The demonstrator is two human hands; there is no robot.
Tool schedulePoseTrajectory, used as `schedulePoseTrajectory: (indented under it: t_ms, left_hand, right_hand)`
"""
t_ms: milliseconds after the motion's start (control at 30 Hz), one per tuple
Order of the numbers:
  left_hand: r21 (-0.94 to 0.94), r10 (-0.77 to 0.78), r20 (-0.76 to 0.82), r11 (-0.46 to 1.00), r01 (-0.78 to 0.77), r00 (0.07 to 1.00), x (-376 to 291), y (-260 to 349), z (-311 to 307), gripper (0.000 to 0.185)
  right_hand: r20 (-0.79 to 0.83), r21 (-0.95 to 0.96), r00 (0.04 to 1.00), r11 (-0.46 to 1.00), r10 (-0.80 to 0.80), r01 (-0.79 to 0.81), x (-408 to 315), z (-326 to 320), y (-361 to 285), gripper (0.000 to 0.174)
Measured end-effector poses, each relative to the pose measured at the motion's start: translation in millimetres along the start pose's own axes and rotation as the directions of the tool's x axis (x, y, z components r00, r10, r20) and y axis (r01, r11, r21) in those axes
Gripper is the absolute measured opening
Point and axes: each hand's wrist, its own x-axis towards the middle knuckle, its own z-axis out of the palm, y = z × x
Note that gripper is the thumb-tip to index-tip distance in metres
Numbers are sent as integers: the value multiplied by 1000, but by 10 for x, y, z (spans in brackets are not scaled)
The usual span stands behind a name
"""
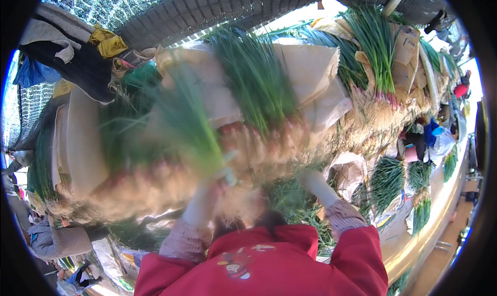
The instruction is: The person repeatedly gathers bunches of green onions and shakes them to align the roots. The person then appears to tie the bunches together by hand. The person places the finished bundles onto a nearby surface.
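Note:
A blurred bunch of spring onions (200, 129), long green leaves pointing up and away, has its pale rooted end at my left hand (211, 191), which grips it near the base. Stringy roots (242, 204) hang just right of that hand. My right hand (310, 179) is empty as far as I can see, blurred, over green leaves; its finger pose is unclear. Ahead lies a larger bunch of spring onions (256, 78) on brown paper sheets (310, 63), its reddish bulbs towards me. More bulbs and roots line the long heap.
Loose trimmed leaves (291, 199) lie in front of me. Bundled greens (388, 179) rest on the ground at right. Shade netting (186, 12) hangs behind the heap, with dark cloth (70, 63) at upper left. A co-worker (60, 239) is at lower left; other people are at far right.

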Motion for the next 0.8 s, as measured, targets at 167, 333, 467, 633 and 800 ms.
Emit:
schedulePoseTrajectory:
  t_ms: [167,333,467,633,800]
  left_hand:
    - [-8,-20,25,1000,20,999,183,-343,-71,48]
    - [51,-161,-145,984,170,976,199,-362,226,34]
    - [151,-199,-201,961,231,959,173,-253,447,29]
    - [45,-155,-354,982,182,922,-11,-191,571,25]
    - [100,-149,-405,974,205,902,-148,-104,491,24]
  right_hand:
    - [-78,129,997,991,-17,27,976,-755,-766,22]
    - [-128,-54,982,990,-136,130,174,-1200,-1121,24]
    - [-141,235,931,902,-337,363,-230,-1470,-1142,37]
    - [-53,875,972,459,-227,155,223,-1568,-1313,59]
    - [-30,528,880,740,-475,417,407,-1213,-1420,38]
